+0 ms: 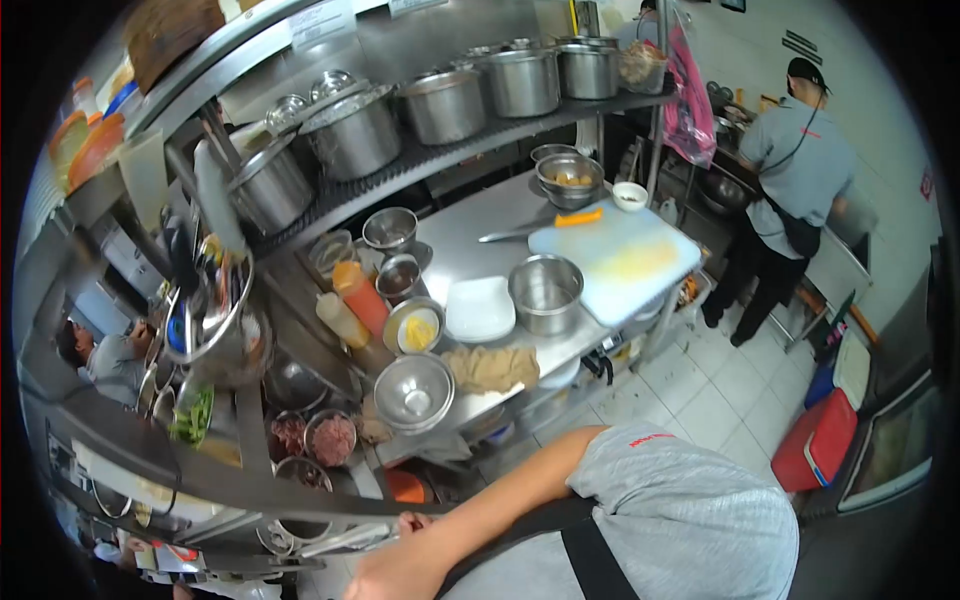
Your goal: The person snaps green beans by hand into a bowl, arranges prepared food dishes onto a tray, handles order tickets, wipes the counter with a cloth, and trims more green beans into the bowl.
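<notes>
My right hand (pixel 400 572) is at the bottom edge of the view, seen from its back at the end of my bare forearm. It looks curled; whatever it may hold is hidden. Just beyond the wrist a few fingers (pixel 414 521) peek out, apparently of my left hand, with the rest covered by my forearm. Nearest to them is a steel ledge (pixel 345 540). Above it on the counter are a stack of steel bowls (pixel 412 392), a folded brown cloth (pixel 492 368) and a bowl with yellow food (pixel 417 326).
A white cutting board (pixel 625 255) lies on the steel table, near a yellow-handled knife (pixel 578 218) and a steel bowl (pixel 546 294). Large pots (pixel 442 106) line the shelf above. A co-worker (pixel 795 165) stands at the right. A red cooler (pixel 815 440) sits on the floor.
</notes>
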The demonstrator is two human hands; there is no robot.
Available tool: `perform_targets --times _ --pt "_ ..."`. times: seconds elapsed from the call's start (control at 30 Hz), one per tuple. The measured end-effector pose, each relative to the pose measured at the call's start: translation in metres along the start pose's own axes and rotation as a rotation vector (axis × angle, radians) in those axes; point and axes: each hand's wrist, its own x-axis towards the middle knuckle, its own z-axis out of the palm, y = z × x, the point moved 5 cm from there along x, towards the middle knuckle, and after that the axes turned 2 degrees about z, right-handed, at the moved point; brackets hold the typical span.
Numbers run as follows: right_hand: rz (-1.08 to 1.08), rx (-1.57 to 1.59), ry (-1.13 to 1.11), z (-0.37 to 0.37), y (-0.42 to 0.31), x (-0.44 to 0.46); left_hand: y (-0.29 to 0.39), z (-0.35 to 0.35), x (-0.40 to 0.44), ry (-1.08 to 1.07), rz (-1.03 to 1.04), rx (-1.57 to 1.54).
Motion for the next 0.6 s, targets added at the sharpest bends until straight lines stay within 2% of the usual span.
perform_targets --times 0.1,0.17,0.2,0.23,0.27,0.33,0.37,0.43,0.47,0.5,0.53,0.6 --pt "0.218 0.397 0.02 0.071 0.012 0.018 0.055 -0.012 -0.027 0.056 -0.004 0.0" --pt "0.239 0.303 -0.029 0.105 0.012 0.04 0.085 -0.036 -0.048 0.155 0.028 -0.08" --pt "0.252 0.284 -0.031 0.112 0.003 0.054 0.102 -0.049 -0.057 0.124 0.126 -0.059" --pt "0.321 0.436 -0.123 0.134 0.001 0.069 0.12 -0.064 -0.069 0.116 0.234 -0.028" --pt "0.289 0.562 -0.127 0.151 -0.004 0.081 0.134 -0.078 -0.083 0.139 0.316 -0.005" --pt "0.336 0.862 -0.254 0.21 -0.011 0.096 0.166 -0.094 -0.118 0.198 0.434 0.024" --pt "0.415 1.049 -0.422 0.242 -0.016 0.105 0.174 -0.114 -0.136 0.239 0.476 0.01" --pt "0.534 1.227 -0.609 0.293 -0.024 0.116 0.193 -0.14 -0.169 0.353 0.51 0.033" --pt "0.602 1.294 -0.695 0.313 -0.03 0.123 0.203 -0.151 -0.187 0.402 0.507 -0.054" --pt "0.547 1.293 -0.752 0.332 -0.037 0.129 0.206 -0.17 -0.203 0.435 0.485 -0.164" --pt "0.487 1.286 -0.799 0.348 -0.042 0.135 0.21 -0.189 -0.218 0.398 0.577 -0.213" --pt "0.408 1.292 -0.865 0.381 -0.051 0.15 0.215 -0.23 -0.246 0.511 0.676 -0.197"
